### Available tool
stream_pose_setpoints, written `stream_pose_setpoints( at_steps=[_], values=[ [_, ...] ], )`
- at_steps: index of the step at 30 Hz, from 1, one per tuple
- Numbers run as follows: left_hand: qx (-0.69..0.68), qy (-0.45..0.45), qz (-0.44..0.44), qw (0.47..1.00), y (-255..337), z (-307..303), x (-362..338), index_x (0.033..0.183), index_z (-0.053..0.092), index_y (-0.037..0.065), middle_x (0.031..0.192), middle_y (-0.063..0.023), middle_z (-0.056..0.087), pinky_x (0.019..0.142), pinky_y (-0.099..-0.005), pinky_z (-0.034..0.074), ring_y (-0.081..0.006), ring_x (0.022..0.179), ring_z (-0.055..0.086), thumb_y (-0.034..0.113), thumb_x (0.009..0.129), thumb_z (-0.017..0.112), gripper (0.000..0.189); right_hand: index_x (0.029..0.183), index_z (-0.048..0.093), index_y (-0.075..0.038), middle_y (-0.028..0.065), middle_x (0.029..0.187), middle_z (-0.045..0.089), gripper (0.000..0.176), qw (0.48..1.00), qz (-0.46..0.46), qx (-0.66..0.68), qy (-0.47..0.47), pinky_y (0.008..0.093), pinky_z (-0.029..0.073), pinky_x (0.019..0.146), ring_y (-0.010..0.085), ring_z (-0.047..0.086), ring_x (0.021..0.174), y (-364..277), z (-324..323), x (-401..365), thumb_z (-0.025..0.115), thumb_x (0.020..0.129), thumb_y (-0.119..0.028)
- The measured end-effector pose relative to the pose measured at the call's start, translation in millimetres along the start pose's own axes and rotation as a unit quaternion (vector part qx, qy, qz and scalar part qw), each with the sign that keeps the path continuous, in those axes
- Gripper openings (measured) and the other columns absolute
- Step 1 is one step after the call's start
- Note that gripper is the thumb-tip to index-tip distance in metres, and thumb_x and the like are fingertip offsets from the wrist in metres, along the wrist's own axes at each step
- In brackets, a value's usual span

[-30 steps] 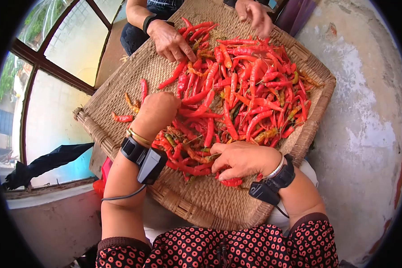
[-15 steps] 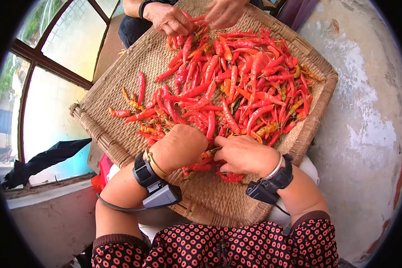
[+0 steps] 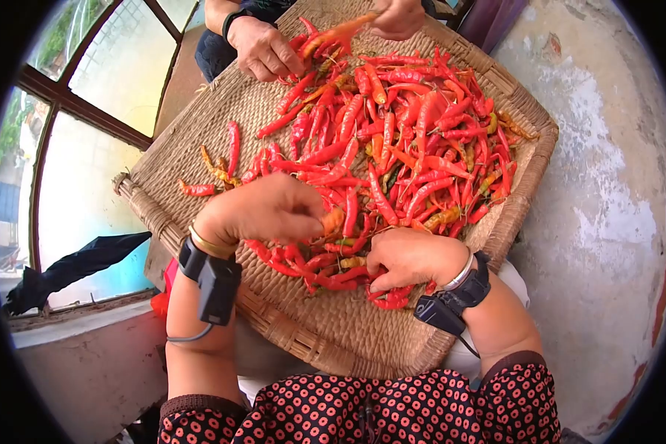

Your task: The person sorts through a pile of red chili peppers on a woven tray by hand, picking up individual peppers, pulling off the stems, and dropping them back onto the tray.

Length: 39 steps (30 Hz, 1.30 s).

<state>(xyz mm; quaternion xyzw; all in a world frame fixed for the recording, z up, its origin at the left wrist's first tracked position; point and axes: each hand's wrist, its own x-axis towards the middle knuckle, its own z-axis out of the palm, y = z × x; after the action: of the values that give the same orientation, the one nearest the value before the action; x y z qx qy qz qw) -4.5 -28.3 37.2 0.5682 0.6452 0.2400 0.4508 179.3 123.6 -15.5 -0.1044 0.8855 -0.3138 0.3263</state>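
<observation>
A heap of red chili peppers (image 3: 422, 126) lies on a woven tray (image 3: 200, 159), with some orange and dark ones mixed in. My left hand (image 3: 266, 211) is closed above the near left part of the heap, its thumb and finger pinching an orange chili pepper (image 3: 334, 220). At the near edge of the heap, my right hand (image 3: 414, 257) rests palm down with curled fingers. Several red chili peppers (image 3: 391, 298) lie just below its fingertips; what it grips is hidden. Between my hands, a loose band of red chilies (image 3: 325, 280) lies on the weave.
Across the tray another person's hand (image 3: 263, 48) rests by chilies, and their other hand (image 3: 398, 18) is near a blurred orange chili (image 3: 344, 31). A window (image 3: 89, 185) with a black umbrella (image 3: 78, 268) stands left; a worn wall (image 3: 592, 185) is right.
My left hand has lifted and moved left and up, with an orange chili now at its fingertips. My right hand has shifted slightly. The other person's hands have moved apart.
</observation>
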Motion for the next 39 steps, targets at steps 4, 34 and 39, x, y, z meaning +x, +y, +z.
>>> stream_pose_setpoints(
  at_steps=[4, 34, 39],
  values=[
    [-0.239, 0.233, -0.007, 0.943, -14.9, -5.3, 24.7, 0.094, 0.06, 0.0, 0.068, -0.0014, 0.058, 0.057, -0.0231, 0.045, -0.0069, 0.062, 0.054, 0.015, 0.08, 0.063, 0.021, 0.078, 0.063, -0.003, 0.0141, 0.076, 0.056, 0.025, 1.0, -0.017, 0.013, 0.023, 0.0379, 0.045, 0.067, 0.0303, 0.056, 0.076, -2.1, 1.1, 0.3, 0.063, 0.07, -0.026],
    [0.218, 0.212, -0.021, 0.952, -20.8, 27.0, 33.2, 0.084, 0.062, 0.004, 0.074, -0.0153, 0.06, 0.064, -0.0382, 0.047, -0.0322, 0.07, 0.058, 0.015, 0.072, 0.061, 0.016, 0.119, 0.044, -0.006, 0.0152, 0.112, 0.046, 0.05, 0.965, -0.107, 0.032, 0.236, 0.0379, 0.045, 0.084, 0.0351, 0.053, 0.097, -10.2, 4.9, 17.4, 0.053, 0.07, 0.0],
    [0.246, 0.192, 0.043, 0.949, -26.7, 32.4, 37.4, 0.088, 0.061, 0.005, 0.075, -0.0138, 0.06, 0.065, -0.039, 0.047, -0.0319, 0.072, 0.058, 0.009, 0.071, 0.057, 0.018, 0.112, 0.049, -0.005, 0.0138, 0.101, 0.048, 0.046, 0.957, -0.123, -0.005, 0.262, 0.0379, 0.046, 0.076, 0.0327, 0.054, 0.087, -4.4, 4.8, 18.0, 0.051, 0.067, 0.004]
  ],
)
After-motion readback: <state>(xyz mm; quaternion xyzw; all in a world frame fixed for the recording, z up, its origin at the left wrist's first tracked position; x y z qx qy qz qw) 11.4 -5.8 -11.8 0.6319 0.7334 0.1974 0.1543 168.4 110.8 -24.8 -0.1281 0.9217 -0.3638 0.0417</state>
